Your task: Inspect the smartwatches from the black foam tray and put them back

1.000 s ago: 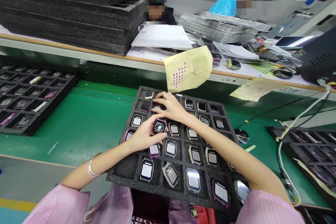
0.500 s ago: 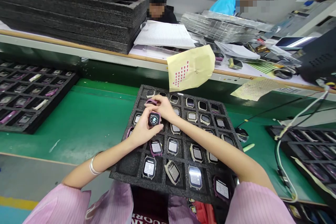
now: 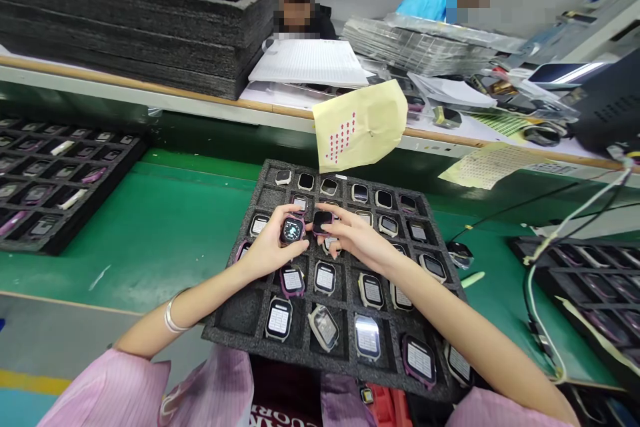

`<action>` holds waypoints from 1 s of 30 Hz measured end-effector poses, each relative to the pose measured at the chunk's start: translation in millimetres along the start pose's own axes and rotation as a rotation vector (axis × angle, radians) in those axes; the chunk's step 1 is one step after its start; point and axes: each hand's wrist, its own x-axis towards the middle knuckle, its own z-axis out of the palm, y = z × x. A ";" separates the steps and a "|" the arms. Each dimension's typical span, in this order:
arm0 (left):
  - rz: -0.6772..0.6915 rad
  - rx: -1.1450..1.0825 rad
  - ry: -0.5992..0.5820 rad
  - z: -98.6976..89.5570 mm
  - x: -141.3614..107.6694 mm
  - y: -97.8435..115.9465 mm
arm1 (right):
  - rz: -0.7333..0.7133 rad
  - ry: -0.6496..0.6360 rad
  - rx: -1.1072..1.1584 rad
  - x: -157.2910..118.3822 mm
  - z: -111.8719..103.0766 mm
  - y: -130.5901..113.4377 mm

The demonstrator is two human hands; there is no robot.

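Over a black foam tray (image 3: pixel 245 310) of square compartments, my left hand (image 3: pixel 273 243) is closed on a purple-rimmed smartwatch (image 3: pixel 292 230) whose round dial is lit. Just to its right, my right hand (image 3: pixel 357 237) grips a second smartwatch (image 3: pixel 323 222), purple-edged with a dark screen. The two watches are side by side, faces up. Watch bodies without straps fill most compartments around my hands, among them a purple one (image 3: pixel 292 280) with a lit list and a silver one (image 3: pixel 279 319). Some of the watches behind my right hand and forearm are hidden.
Another tray of watches (image 3: pixel 65 217) lies on the green bench (image 3: pixel 165 213) at left, and a further tray (image 3: pixel 555 273) at right beside hanging cables (image 3: pixel 533 280). Stacked black foam trays (image 3: pixel 240 47) and papers (image 3: pixel 310 63) occupy the shelf. Two people are beyond it.
My right hand has lifted a purple-edged watch out of the tray's upper left and brought it right and nearer, beside the left hand's watch. My left hand has stayed nearly still.
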 end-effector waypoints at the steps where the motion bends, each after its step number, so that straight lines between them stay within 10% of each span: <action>1: -0.006 -0.002 -0.006 -0.1 -0.1 -0.3 | 0.005 -0.035 0.028 -2.7 -1.0 -0.3; 30: -0.037 0.153 0.021 -2.4 -2.2 5.0 | -0.176 -0.227 -0.024 -10.3 -1.8 -3.9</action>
